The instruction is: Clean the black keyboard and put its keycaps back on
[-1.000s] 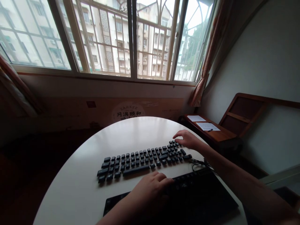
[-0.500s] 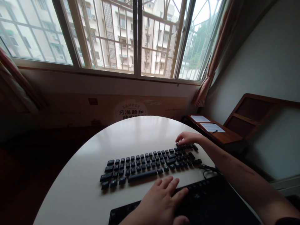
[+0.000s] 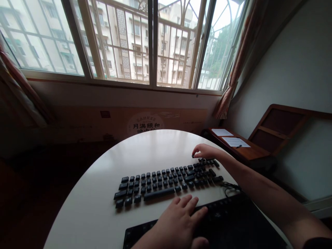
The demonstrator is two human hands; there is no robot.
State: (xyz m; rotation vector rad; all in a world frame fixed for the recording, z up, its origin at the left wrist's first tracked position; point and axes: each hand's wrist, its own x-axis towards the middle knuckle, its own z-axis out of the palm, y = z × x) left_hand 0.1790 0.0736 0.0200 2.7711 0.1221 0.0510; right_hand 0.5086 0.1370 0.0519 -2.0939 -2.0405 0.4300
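Black keycaps (image 3: pixel 159 194) lie in rows on the white round table (image 3: pixel 85 193), laid out like a keyboard. My right hand (image 3: pixel 206 151) is at the far end of the rows, thumb and fingertips pinching a small black keycap (image 3: pixel 193 156) at the tabletop; whether it touches the table I cannot tell. Below the rows, the black keyboard (image 3: pixel 228 219) lies along the near edge. My left hand (image 3: pixel 178 219) rests over it with fingers spread, palm down, and partly hides it. A black cable (image 3: pixel 230 187) is bunched at the keyboard's far right.
A wooden chair (image 3: pixel 259 148) stands to the right of the table, with paper sheets (image 3: pixel 236 141) and a pen (image 3: pixel 239 146) on its seat. Beyond the table are a printed cardboard panel (image 3: pixel 176 119) and a barred window (image 3: pixel 153 45) with curtains.
My right hand has shifted left, away from the upper keycaps, and now has a keycap between its fingertips. My left hand's fingers have spread since the first frame. The view has tilted slightly.
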